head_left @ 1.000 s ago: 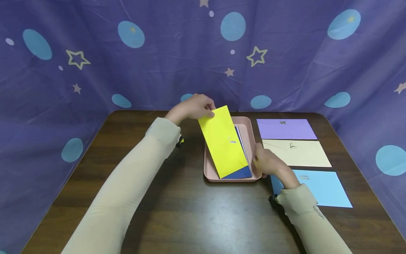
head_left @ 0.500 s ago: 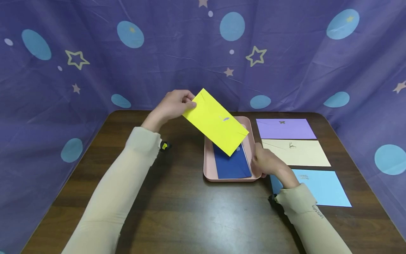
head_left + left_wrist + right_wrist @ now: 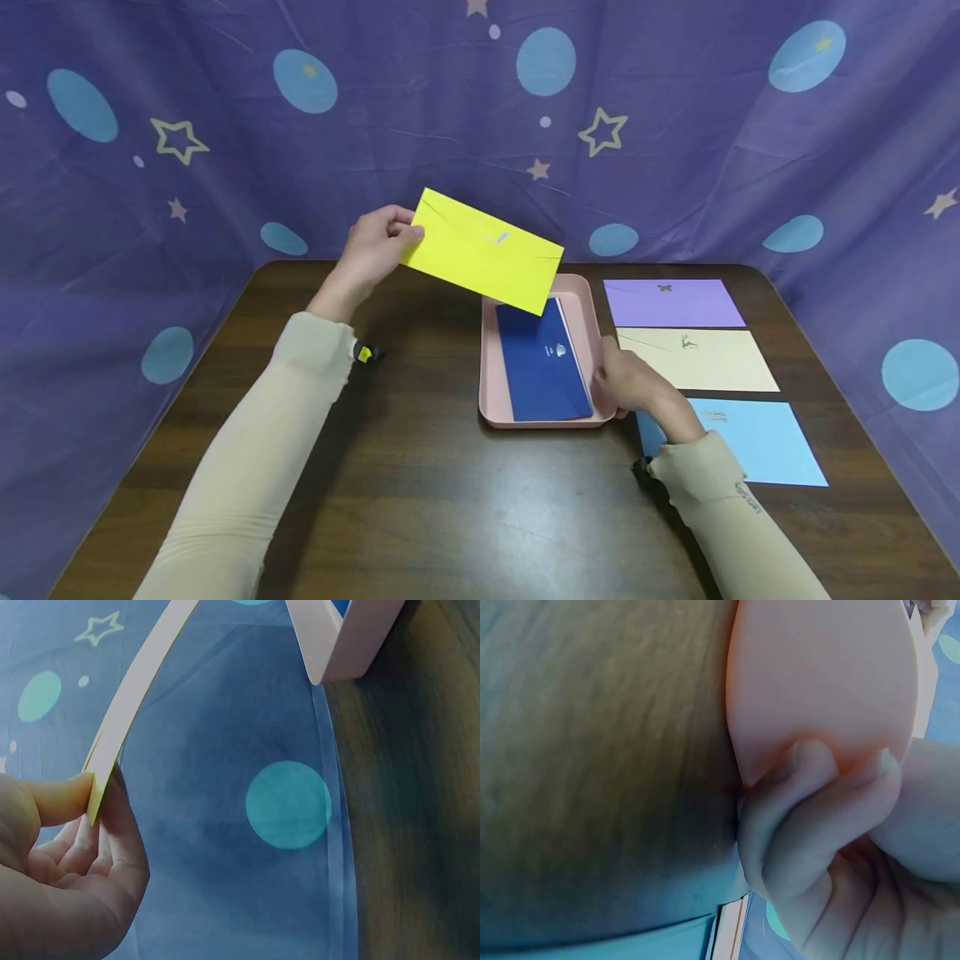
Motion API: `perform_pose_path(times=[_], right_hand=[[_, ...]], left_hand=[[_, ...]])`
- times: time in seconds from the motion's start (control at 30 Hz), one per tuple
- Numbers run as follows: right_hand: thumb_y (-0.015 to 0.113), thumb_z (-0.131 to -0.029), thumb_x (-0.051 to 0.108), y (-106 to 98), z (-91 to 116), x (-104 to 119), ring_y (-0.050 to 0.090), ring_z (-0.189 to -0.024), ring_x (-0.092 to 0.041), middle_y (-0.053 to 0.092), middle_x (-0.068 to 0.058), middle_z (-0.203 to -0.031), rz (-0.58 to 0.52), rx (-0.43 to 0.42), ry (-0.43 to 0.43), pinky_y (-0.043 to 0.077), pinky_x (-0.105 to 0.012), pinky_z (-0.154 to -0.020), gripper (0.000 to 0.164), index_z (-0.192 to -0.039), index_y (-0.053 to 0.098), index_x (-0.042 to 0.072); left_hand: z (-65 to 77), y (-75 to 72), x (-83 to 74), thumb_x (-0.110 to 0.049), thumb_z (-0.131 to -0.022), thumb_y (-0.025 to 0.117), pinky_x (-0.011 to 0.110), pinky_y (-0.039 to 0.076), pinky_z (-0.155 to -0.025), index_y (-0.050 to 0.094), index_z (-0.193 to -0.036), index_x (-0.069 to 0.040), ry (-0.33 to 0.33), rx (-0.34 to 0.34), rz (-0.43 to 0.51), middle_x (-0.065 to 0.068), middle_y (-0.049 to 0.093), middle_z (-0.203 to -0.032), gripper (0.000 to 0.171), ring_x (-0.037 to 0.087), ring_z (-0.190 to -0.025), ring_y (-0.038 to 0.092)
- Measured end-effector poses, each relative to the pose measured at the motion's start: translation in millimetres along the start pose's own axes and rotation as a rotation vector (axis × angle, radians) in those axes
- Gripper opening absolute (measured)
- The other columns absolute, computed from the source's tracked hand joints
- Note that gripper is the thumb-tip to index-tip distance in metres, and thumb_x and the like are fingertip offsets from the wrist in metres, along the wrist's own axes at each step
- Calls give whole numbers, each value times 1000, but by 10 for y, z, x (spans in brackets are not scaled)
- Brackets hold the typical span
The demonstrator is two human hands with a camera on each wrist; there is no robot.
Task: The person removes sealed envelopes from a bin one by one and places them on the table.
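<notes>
My left hand [image 3: 378,242] pinches one end of a yellow envelope [image 3: 483,254] between thumb and fingers. The envelope is raised and tilted, its right end overlapping the far end of a pink tray [image 3: 491,392] in the head view. In the left wrist view the envelope [image 3: 124,712] shows edge-on, with the thumb on one side and fingers on the other. A dark blue envelope [image 3: 543,367] with a small silver print lies in the tray. My right hand [image 3: 637,383] grips the tray's right side; in the right wrist view, curled fingers [image 3: 810,832] press its outer wall.
Right of the tray, a purple envelope [image 3: 675,302], a cream envelope [image 3: 701,360] and a light blue envelope [image 3: 757,442] lie in a column on the brown wooden table [image 3: 480,517]. A purple curtain [image 3: 420,125] with stars hangs behind.
My left hand has lifted the yellow envelope up and left off the tray, turning it from steep to nearly level, which uncovers the blue envelope. My right hand stays at the tray's side.
</notes>
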State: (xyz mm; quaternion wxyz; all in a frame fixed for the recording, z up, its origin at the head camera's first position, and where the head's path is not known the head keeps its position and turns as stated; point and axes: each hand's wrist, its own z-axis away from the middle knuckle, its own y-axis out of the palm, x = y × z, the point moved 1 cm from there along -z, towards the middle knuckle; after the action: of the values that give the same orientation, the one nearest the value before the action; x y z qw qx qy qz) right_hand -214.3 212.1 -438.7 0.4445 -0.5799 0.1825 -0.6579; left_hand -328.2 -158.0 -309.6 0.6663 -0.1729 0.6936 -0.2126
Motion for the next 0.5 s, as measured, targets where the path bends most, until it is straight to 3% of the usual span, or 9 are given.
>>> perform_pose_path(times=[0.2,0.5], right_hand=[[40,-108,7,7,-8,-11,65,-49,-21,64,-18,-83,7,1,-8,55,-37,-47,31,-130,35,-13],[41,-106,8,23,-22,-15,65,-48,-21,64,-19,-83,9,1,-6,55,-37,-46,32,-130,35,-12]], left_hand=[[-6,-160,151,-30,-107,64,34,48,-92,64,-137,-8,-41,-51,61,7,70,-121,37,21,-106,61],[-26,-405,399,-33,-107,65,32,44,-91,63,-136,-7,-95,-105,119,-4,60,-104,39,15,-102,51]])
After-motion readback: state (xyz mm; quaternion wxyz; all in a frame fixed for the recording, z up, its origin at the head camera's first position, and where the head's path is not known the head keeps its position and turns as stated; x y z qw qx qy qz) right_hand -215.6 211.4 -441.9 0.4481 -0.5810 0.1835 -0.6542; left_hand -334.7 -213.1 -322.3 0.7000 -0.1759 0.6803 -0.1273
